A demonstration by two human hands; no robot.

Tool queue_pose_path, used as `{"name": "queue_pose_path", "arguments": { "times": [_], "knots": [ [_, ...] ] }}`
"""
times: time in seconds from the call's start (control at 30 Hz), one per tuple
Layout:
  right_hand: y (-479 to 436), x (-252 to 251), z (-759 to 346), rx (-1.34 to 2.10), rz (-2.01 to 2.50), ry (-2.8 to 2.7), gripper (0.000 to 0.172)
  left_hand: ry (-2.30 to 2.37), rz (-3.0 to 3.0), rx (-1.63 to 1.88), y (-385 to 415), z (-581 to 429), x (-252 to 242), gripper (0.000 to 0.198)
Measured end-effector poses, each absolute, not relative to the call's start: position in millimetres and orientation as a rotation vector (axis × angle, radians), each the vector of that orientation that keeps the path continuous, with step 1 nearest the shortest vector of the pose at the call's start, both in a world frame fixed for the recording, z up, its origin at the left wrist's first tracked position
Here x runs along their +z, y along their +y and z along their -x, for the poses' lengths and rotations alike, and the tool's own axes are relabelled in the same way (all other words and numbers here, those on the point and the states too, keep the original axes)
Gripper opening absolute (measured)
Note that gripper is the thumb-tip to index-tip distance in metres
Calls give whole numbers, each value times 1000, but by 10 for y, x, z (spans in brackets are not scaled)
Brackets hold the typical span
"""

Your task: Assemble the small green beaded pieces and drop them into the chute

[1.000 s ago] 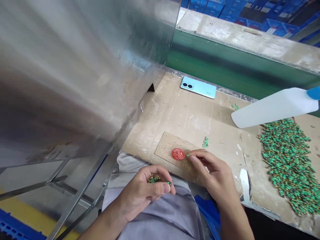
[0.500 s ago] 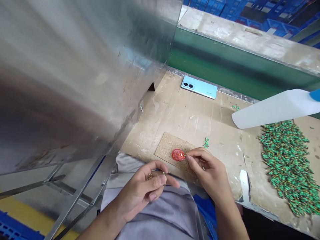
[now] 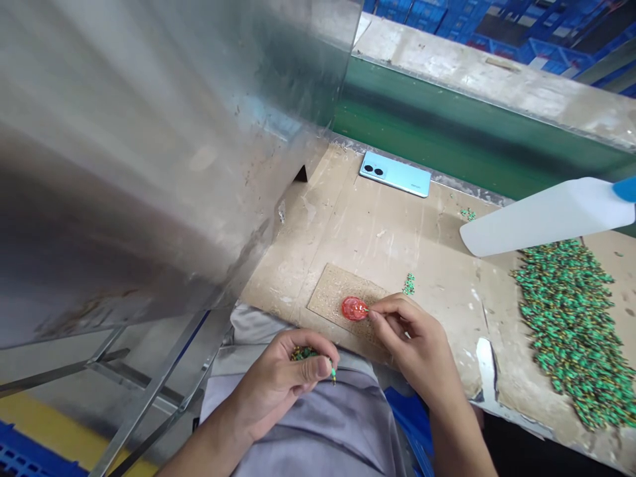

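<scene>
My left hand (image 3: 293, 374) is closed above my lap, cupped round several small green-and-gold pieces (image 3: 302, 354). One such piece sticks out between thumb and forefinger. My right hand (image 3: 410, 334) pinches a single small green piece (image 3: 368, 309) between thumb and forefinger, its tip at the right edge of a glossy red oval patch (image 3: 354, 308). Whether the patch is wet cannot be made out. It lies on a rectangular tan board (image 3: 325, 288) at the table's near edge. A small cluster of green pieces (image 3: 409, 284) lies just beyond my right hand.
A large heap of green-and-gold pieces (image 3: 571, 331) covers the table's right side. A white bottle with a blue cap (image 3: 541, 215) leans over its far end. A light blue phone (image 3: 395, 174) lies at the back. A metal panel (image 3: 173, 152) walls off the left.
The fingers of my left hand have curled in, and more green pieces now show in it. My right hand has barely moved, still at the edge of the red patch.
</scene>
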State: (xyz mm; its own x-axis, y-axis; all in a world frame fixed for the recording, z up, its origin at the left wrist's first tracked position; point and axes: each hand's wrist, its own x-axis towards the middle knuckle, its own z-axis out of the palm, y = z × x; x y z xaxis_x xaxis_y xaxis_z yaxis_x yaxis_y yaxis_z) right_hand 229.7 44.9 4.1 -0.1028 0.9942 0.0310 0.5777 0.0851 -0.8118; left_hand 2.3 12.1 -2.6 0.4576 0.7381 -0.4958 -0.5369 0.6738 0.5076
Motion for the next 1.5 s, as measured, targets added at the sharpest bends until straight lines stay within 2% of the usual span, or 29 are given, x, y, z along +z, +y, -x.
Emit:
{"name": "queue_pose_path", "arguments": {
  "times": [0.27,0.6,0.8,0.9,1.03,1.5],
  "knots": [
    [445,72,-2300,856,1537,-1794,14,924,-416,798,106,-45,5,32],
    [443,192,-2421,757,1557,-1820,14,1135,-798,836,43,-30,20,23],
    [285,256,-2664,663,1622,-1869,12,1191,-795,788,60,-38,34,29],
    [187,187,-2756,633,1669,-1879,12,1201,-826,780,83,-58,56,23],
    [100,67,-2825,672,1742,-1886,13,1191,-885,778,90,-90,57,17],
    [123,19,-2770,763,1733,-1932,18,1225,-941,733,49,-100,18,20]
  ]
}}
